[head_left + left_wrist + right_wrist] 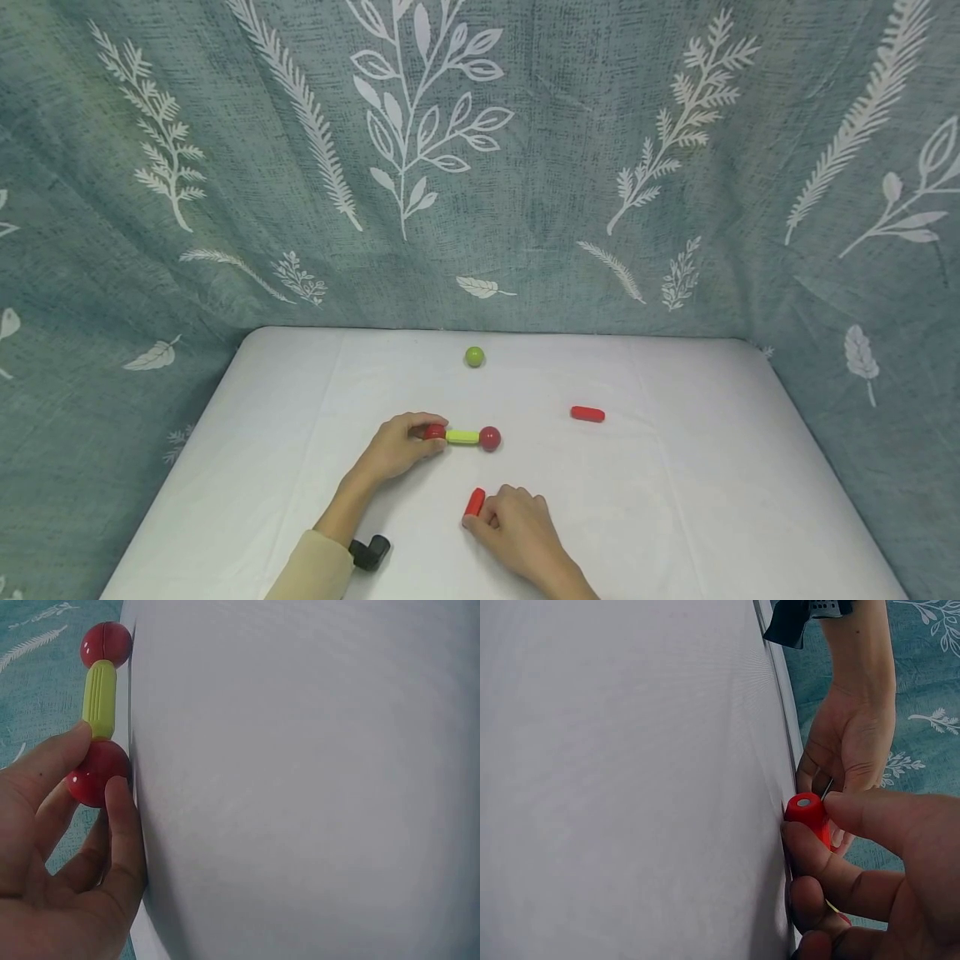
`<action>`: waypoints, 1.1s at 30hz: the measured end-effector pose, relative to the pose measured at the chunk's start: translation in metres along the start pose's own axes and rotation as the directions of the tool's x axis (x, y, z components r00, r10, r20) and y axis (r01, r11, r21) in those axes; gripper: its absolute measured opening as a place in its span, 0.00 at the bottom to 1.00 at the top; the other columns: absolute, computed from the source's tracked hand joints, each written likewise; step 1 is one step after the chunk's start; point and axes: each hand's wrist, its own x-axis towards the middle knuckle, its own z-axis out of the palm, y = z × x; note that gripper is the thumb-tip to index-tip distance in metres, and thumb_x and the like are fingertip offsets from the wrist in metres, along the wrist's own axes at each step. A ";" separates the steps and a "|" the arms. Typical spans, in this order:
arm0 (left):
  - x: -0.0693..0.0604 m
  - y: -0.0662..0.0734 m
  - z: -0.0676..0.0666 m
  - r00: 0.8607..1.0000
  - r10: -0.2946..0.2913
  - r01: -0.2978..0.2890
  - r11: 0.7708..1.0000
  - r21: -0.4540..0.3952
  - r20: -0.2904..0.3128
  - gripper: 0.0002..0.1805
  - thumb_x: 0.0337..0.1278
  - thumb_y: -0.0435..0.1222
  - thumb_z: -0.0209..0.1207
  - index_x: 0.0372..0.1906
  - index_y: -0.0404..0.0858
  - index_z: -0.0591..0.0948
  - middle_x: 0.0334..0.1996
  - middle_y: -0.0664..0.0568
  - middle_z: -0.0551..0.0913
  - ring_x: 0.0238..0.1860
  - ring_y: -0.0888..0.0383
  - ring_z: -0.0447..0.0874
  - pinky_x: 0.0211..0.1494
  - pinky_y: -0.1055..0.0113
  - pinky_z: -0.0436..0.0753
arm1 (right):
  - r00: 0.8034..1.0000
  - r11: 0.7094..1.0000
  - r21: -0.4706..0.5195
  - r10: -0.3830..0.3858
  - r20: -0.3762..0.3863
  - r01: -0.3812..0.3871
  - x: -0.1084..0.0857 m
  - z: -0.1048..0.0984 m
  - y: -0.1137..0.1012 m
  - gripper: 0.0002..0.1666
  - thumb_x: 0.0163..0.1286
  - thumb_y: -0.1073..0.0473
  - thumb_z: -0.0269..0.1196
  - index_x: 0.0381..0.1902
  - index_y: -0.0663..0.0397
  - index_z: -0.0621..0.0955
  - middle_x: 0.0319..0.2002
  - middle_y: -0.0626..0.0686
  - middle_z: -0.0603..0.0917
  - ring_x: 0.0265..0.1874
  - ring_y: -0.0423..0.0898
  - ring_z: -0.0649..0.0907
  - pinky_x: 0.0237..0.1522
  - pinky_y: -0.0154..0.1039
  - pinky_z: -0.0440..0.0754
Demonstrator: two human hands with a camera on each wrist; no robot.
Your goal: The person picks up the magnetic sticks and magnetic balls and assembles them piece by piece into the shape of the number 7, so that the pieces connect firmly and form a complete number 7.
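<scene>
A yellow-green ribbed rod (462,437) joins two red balls into a dumbbell shape on the white table. My left hand (401,445) pinches the left red ball (97,775) between thumb and fingers; the other red ball (490,438) sits at the rod's far end. Nearer the front, my right hand (517,527) pinches a short red rod (475,502) between thumb and forefinger. In the right wrist view, this red rod (807,810) shows a round metal disc in its end.
A green ball (474,357) sits near the table's back edge. Another red rod (587,414) lies to the right of the joined pieces. A black device (370,552) is at the left wrist. Patterned teal cloth (555,167) hangs behind the white table (675,467).
</scene>
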 end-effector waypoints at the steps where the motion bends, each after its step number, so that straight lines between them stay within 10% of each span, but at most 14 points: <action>1: 0.000 0.000 0.000 1.000 0.000 0.000 1.000 0.001 -0.002 0.16 0.56 0.42 0.72 0.51 0.53 0.87 0.51 0.56 0.84 0.53 0.54 0.78 0.55 0.48 0.77 | 1.000 1.000 0.001 0.001 0.002 -0.001 0.000 0.000 0.000 0.23 0.66 0.41 0.67 0.14 0.36 0.75 0.19 0.39 0.68 0.22 0.38 0.67 0.30 0.39 0.63; 22: 0.001 -0.003 0.002 1.000 0.002 -0.002 1.000 0.007 -0.001 0.16 0.56 0.44 0.71 0.51 0.53 0.87 0.51 0.55 0.84 0.53 0.54 0.79 0.55 0.49 0.77 | 0.999 0.995 0.098 0.032 0.021 -0.034 0.003 -0.012 0.016 0.16 0.68 0.43 0.65 0.20 0.35 0.81 0.22 0.38 0.72 0.22 0.37 0.70 0.31 0.41 0.65; 33: 0.001 -0.003 0.001 1.000 0.000 0.000 1.000 0.012 -0.008 0.16 0.56 0.44 0.72 0.50 0.55 0.87 0.50 0.56 0.84 0.53 0.54 0.79 0.54 0.49 0.78 | 0.981 0.973 0.213 0.126 -0.147 -0.093 0.009 -0.061 0.054 0.05 0.68 0.49 0.68 0.34 0.41 0.85 0.28 0.39 0.77 0.29 0.40 0.74 0.31 0.36 0.73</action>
